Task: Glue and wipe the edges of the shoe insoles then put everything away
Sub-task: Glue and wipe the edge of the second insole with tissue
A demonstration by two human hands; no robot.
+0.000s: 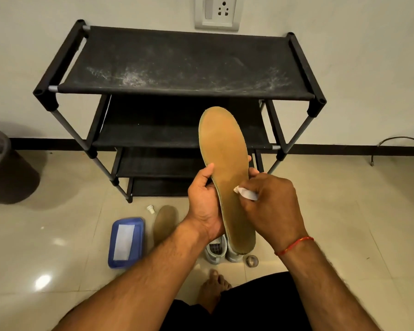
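one insole [225,158] clasped in the left grip [204,199].

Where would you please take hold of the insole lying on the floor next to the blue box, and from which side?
Probably at its far, rounded end, coming from the shoe rack side. The insole lies flat, so fingers must slip under an edge; that end is uncovered, while the blue box sits close on its left and a forearm hides its near end.
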